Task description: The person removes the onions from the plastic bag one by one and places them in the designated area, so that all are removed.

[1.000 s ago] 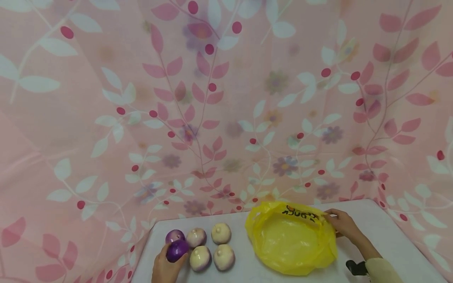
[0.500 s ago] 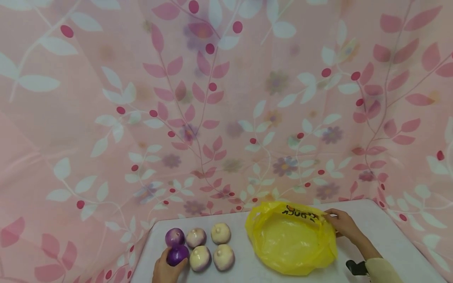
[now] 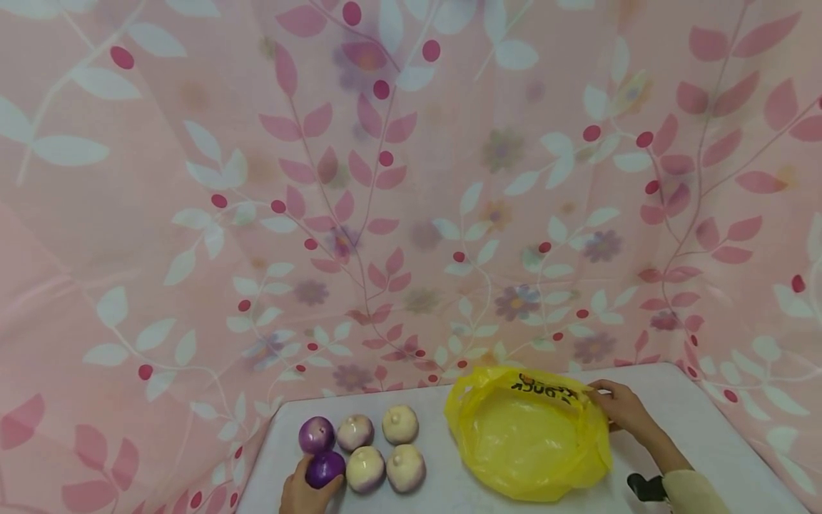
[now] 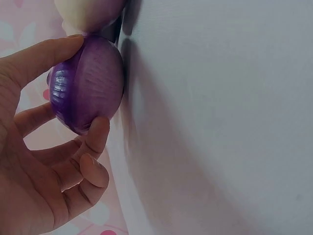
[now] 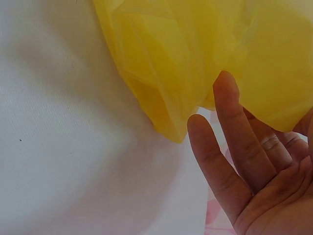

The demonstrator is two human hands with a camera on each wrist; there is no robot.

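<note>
At the lower left of the head view, the left hand (image 3: 302,491) has its grip curled round a glossy dark purple onion (image 3: 324,468) on the white bench (image 3: 443,492). The right hand (image 3: 621,408) grips the rim of the crinkled yellow plastic bag (image 3: 526,435) at lower right.

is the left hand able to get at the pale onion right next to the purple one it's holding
Probably yes. The left hand grips the dark purple onion, and the pale onion sits just beside it on the table with nothing between, though the hand is already full.
</note>
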